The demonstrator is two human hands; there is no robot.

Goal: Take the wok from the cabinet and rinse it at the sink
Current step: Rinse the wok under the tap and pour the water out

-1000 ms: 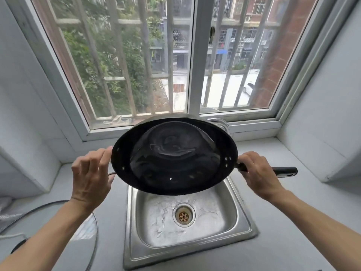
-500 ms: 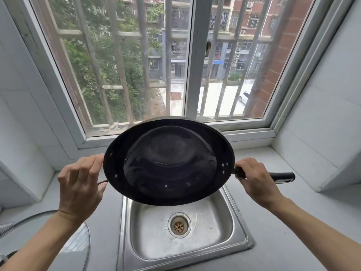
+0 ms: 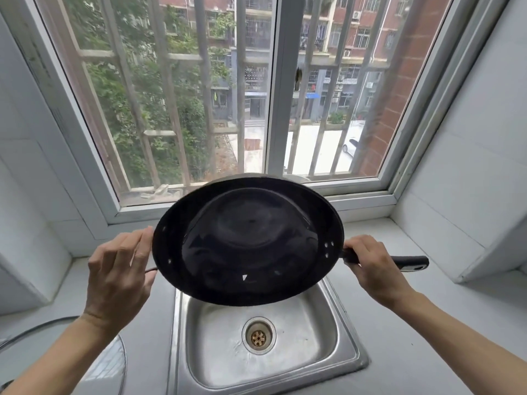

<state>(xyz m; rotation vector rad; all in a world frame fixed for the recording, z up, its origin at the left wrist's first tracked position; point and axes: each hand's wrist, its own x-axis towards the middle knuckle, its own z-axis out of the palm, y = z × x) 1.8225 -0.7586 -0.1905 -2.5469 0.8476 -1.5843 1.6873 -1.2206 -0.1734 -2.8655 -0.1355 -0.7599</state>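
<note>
While both arms reach forward from the bottom corners of the view, the black wok (image 3: 248, 240) hangs in the air above the steel sink (image 3: 346, 342), tilted so that its dark inside faces the camera and its far rim rises toward the window (image 3: 273, 89) at twelve o'clock. The left hand (image 3: 119, 280) sits at the wok's nine o'clock edge, fingers curled up against the rim with the thumb tip on the rim's outer lip; a thin wire loop handle shows just under that hand. The right hand (image 3: 373, 269) is at the wok's three o'clock, fingers wrapped around the long black handle (image 3: 410, 263), whose free end sticks out past the knuckles toward the tiled wall. Small rivet holes dot the wok's wall near both hands. No part of the wok touches the basin; its lower rim covers the back half of the sink from this angle.

The sink's brass-coloured drain (image 3: 259, 337) lies at six o'clock from the wok, uncovered. The pale countertop (image 3: 427, 332) surrounds the basin on both sides. At seven o'clock, partly under the left forearm, a glass lid (image 3: 108, 369) rests on the counter.
</note>
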